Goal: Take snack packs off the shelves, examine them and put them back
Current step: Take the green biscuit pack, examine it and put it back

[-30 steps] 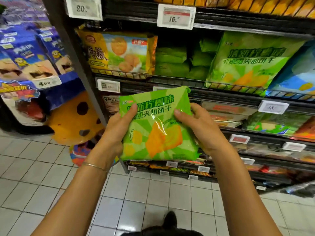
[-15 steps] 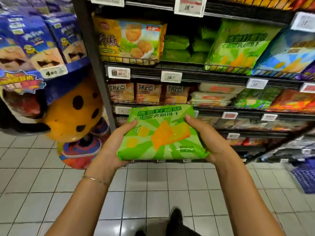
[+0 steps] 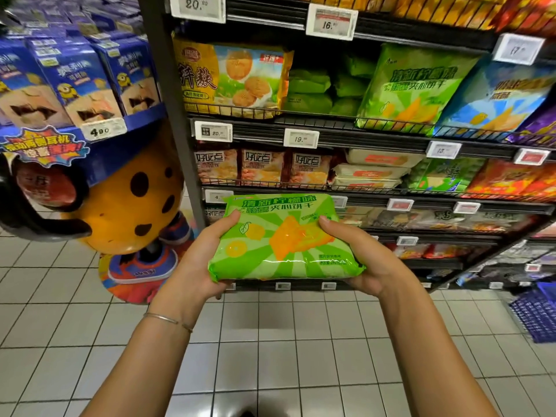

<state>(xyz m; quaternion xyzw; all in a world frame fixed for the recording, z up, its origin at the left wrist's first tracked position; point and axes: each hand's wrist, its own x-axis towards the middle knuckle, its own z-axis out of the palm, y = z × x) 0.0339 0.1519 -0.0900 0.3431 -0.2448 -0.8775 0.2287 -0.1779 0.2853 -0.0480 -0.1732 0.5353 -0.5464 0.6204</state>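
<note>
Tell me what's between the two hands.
Head view: the green snack pack, held flat, its left edge gripped by the left hand, its right edge by the right hand.

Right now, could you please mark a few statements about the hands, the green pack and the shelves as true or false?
1. The left hand and the right hand both hold the green pack. True.
2. A matching pack stands on the shelf above. True.
3. The green pack rests on that shelf. False: the hands hold it up, off the shelves.
4. The left wrist is bare. False: it wears a thin bracelet.
5. The floor is tiled. True.
</note>
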